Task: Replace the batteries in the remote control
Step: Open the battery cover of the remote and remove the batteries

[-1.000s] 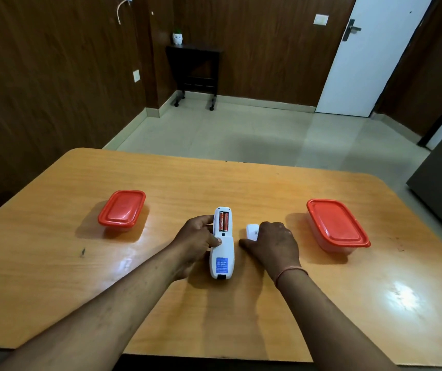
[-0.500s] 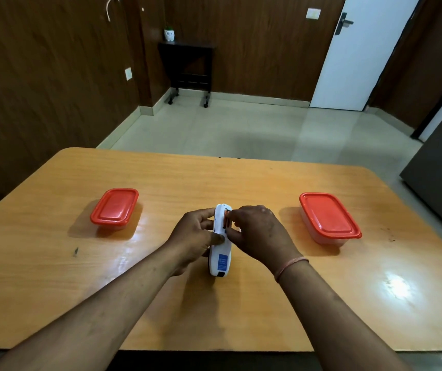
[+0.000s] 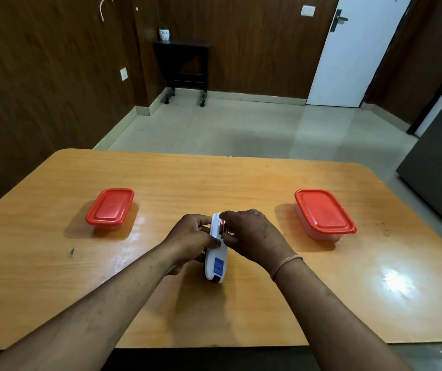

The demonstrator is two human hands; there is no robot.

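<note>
Both forearms reach forward over the near edge of the table (image 3: pixel 241 183) and meet at its middle, where the white remote (image 3: pixel 216 253) is. The remote is turned partly on its side, back facing right, its blue label toward the near end and that end down by the table surface.

The left hand (image 3: pixel 190 238) wraps the remote from the left: thumb across the back at mid-length, fingers curled around the far side, a closed grip on the body. The right hand (image 3: pixel 252 234) comes in from the right with the wrist bent and the knuckles up. Its fingers (image 3: pixel 229 216) curl over the far end of the remote and the thumb presses in lower down, pinching at the open battery bay, where a copper-coloured battery (image 3: pixel 223 226) shows between them. Whether the battery is held free or seated in the bay cannot be told. A thin band sits on the right wrist.

Two red-lidded boxes stand well apart from the hands, one to the left (image 3: pixel 110 207) and one to the right (image 3: pixel 324 212).
</note>
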